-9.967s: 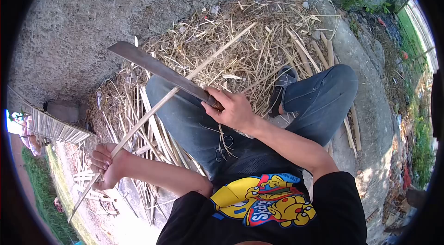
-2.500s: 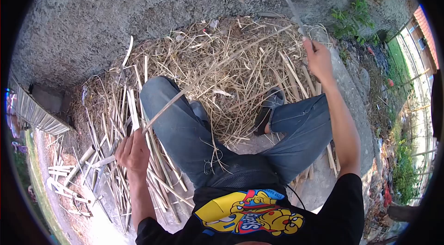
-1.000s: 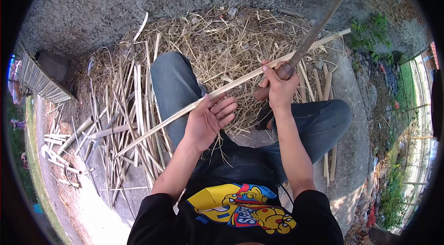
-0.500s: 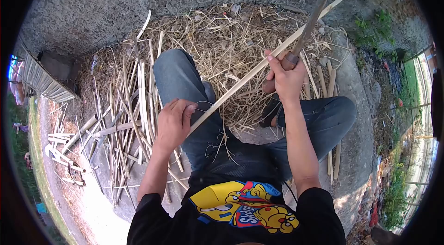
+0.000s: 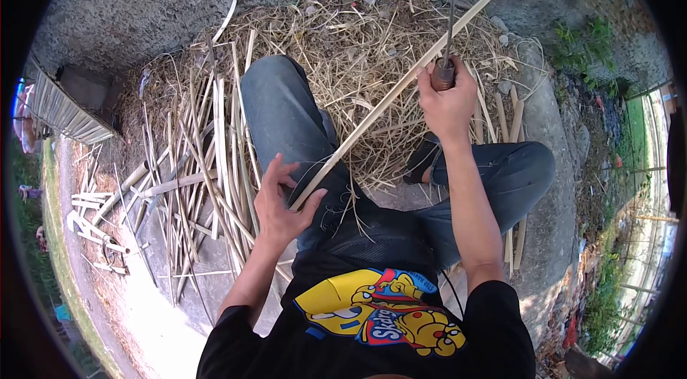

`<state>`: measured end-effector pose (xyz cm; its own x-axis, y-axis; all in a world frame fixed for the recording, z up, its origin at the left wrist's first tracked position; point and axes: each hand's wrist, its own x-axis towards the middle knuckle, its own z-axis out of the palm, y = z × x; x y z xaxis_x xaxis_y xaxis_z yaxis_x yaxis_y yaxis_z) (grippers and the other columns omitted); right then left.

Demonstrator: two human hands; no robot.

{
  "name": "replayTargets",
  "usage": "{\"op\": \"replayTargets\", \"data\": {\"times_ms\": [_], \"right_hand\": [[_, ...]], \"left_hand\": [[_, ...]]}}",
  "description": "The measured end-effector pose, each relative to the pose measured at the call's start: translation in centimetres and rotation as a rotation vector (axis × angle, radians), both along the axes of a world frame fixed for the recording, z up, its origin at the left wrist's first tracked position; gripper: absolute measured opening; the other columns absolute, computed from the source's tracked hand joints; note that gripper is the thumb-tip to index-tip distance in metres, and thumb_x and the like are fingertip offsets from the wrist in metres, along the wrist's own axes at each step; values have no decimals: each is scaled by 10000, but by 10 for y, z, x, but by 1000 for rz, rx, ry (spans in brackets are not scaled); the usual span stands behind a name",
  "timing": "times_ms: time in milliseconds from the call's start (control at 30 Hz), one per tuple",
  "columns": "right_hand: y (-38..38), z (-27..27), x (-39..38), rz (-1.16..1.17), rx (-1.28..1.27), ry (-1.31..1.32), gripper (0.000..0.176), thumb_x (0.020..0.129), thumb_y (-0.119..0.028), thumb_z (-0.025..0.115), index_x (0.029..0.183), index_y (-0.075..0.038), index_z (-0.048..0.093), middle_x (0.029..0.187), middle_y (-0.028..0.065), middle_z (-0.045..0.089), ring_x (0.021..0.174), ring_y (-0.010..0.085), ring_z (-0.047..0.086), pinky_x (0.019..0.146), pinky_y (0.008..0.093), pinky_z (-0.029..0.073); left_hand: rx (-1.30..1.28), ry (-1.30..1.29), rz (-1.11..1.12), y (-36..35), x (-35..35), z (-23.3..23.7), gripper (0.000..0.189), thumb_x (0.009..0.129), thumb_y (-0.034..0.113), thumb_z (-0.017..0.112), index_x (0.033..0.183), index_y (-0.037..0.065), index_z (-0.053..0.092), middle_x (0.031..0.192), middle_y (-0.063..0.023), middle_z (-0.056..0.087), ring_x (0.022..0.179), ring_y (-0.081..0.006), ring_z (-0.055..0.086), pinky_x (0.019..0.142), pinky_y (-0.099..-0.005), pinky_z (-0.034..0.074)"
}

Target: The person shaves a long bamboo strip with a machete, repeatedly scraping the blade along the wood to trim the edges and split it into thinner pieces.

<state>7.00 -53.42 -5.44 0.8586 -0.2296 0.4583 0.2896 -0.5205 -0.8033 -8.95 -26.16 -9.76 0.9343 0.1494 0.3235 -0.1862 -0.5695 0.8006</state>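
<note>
Nearest, a black T-shirt (image 5: 272,361) with a yellow cartoon print, then blue jeans (image 5: 279,100), knees bent out to either side. Over the lap we note the left hand (image 5: 280,211): fingers spread wide, thumb apart, clamped on nothing. The near end of a pale bamboo strip (image 5: 390,101) lies in the space between them; whether it touches the palm we cannot tell. The strip slants away to the right, passing the right hand (image 5: 451,101), whose fingers are wrapped round the wooden handle of a machete (image 5: 444,78); we judge the strip steadied on the thumb side, contact partly hidden. Blade points away, almost edge-on to us. On handling, we would keep the cutting edge turned from that thumb, support the near end lightly with the left palm, and mind splinters along the strip's sides. Farther out, split bamboo pieces (image 5: 220,121) heaped beside the left knee; beyond, straw-like shavings (image 5: 343,42), then a rough grey wall (image 5: 157,14)
</note>
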Motion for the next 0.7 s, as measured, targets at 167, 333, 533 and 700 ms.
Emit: {"op": "replayTargets", "data": {"times_ms": [167, 333, 533, 700], "right_hand": [[-18, 4, 27, -48, 204, -35, 172, 851, -81, 749, 850, -4, 595, 619, 37, 589, 526, 132, 548, 539, 342, 445], [-13, 30, 23, 111, 456, -57, 179, 907, -48, 715, 848, 11, 557, 609, 24, 573, 474, 126, 595, 442, 287, 445], [-6, 28, -27, 131, -217, 118, 484, 921, -420, 774, 761, -17, 560, 546, 30, 501, 475, 130, 488, 459, 326, 377], [14, -1, -58, 394, -379, 208, 552, 936, -562, 682, 803, -36, 585, 523, 122, 557, 494, 333, 623, 463, 438, 465]], "left_hand": [[477, -183, -45, 15, -16, -15, 464, 769, 146, 867, 1147, 28, 624, 992, -109, 643, 814, -277, 647, 677, -364, 537], [332, -12, -91, 28, -10, -7, 225, 890, 65, 743, 1013, 22, 560, 898, -114, 679, 744, -254, 676, 647, -356, 535], [144, 56, -89, 21, 18, 26, 136, 996, 70, 628, 1070, -18, 701, 715, -76, 709, 533, -105, 590, 502, -272, 426], [151, 114, -35, -1, 41, 46, 172, 974, 68, 647, 1082, -42, 722, 735, -153, 703, 611, -247, 704, 564, -346, 511]]}}
